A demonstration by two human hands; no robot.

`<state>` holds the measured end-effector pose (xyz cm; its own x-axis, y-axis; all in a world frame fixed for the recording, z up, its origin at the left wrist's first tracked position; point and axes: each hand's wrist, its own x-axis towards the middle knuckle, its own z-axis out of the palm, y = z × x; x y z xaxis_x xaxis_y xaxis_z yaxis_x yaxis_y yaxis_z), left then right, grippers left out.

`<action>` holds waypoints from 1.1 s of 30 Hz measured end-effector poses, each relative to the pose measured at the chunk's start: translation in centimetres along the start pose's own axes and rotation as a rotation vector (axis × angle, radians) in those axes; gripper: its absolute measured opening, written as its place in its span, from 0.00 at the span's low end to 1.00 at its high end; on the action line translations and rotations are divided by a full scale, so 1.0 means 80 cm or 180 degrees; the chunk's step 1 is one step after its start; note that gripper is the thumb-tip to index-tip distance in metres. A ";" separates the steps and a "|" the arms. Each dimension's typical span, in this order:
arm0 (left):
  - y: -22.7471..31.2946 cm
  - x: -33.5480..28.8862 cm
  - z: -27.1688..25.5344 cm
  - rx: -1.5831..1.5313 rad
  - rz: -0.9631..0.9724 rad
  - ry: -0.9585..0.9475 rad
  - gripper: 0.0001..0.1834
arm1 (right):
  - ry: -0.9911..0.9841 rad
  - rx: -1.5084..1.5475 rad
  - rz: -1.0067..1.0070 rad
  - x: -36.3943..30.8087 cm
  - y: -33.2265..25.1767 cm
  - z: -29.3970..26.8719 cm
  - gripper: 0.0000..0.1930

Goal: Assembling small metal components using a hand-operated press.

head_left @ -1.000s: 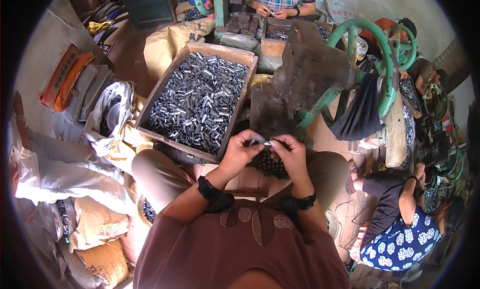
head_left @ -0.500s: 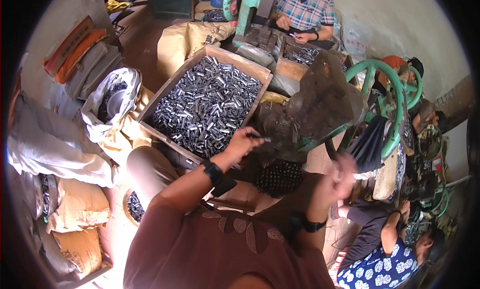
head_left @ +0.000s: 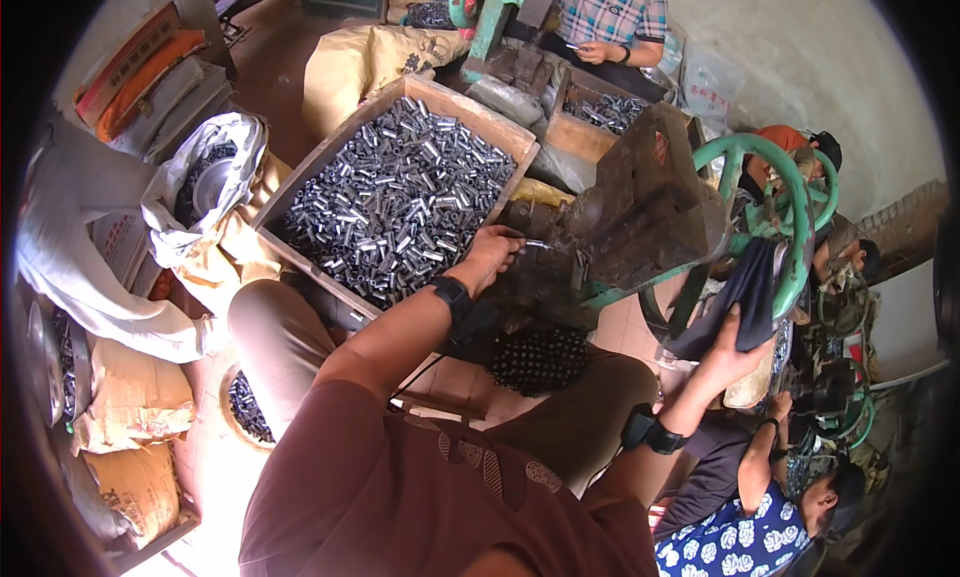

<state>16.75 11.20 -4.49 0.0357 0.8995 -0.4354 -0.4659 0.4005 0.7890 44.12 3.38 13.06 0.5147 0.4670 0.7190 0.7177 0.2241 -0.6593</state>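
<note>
My left hand (head_left: 490, 257) pinches a small shiny metal tube (head_left: 536, 243), with its end at the dark, greasy press (head_left: 560, 262). Just left of that hand stands a wooden box (head_left: 300, 182) heaped with short metal tubes (head_left: 400, 197). My right hand (head_left: 734, 345) is wrapped round the lower part of a dark cloth-covered handle (head_left: 735, 297), which hangs from the press's green wheel (head_left: 795, 192). What lies beneath the cloth is hidden.
A black dotted cloth (head_left: 540, 362) lies below the press. On the left are a white sack (head_left: 225, 147) holding a bowl and a round basket (head_left: 232, 417) of tubes. Co-workers sit opposite (head_left: 610, 27) and at right (head_left: 740, 522), near more green wheels.
My right hand has moved up and right onto the cloth-covered handle, which it was apart from before. My left hand has shifted slightly, bringing the tube to the press. The view has tilted a little.
</note>
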 end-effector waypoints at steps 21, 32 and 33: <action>-0.014 0.020 0.001 0.1687 0.1043 0.0676 0.14 | -0.0170 0.0251 -0.0059 0.038 -0.039 0.010 0.23; 0.014 -0.009 0.006 -0.0265 0.0052 -0.0349 0.15 | -0.0689 0.0041 -0.0018 0.074 -0.059 0.007 0.22; 0.010 -0.005 0.009 -0.0268 0.0054 -0.0347 0.15 | -0.0682 0.0048 -0.0027 0.074 -0.057 0.007 0.22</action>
<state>16.97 11.29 -3.37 0.1209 0.9216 -0.3689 -0.5395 0.3730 0.7549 43.60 5.59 20.20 0.3960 0.6357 0.6626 0.7138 0.2408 -0.6577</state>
